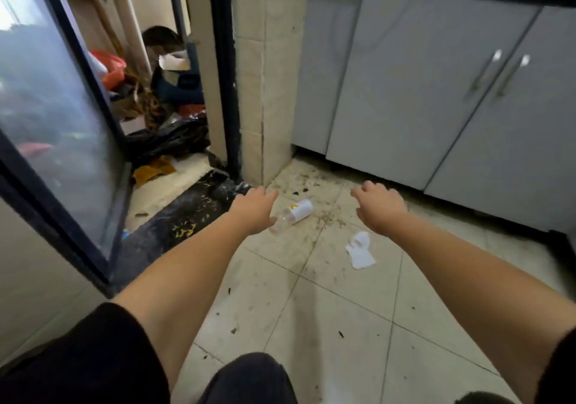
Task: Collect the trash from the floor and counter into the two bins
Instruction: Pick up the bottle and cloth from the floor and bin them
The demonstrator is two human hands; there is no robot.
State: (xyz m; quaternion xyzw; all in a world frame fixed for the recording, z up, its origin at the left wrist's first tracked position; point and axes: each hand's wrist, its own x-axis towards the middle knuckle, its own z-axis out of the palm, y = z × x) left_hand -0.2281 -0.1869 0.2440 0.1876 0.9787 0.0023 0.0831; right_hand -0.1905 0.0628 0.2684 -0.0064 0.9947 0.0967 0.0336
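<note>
Plastic bottle on tiled floor, lying just beside tiled pillar. Left hand spread and empty above its neck; right hand spread, empty, farther from pillar. Crumpled tissue nearby. Likely light, slippery: best gripped around labelled middle.

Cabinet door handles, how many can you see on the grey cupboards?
2: the left handle and the right handle sit side by side where two grey doors meet, upper right. Other doors show none; some may lie outside the frame.
</note>
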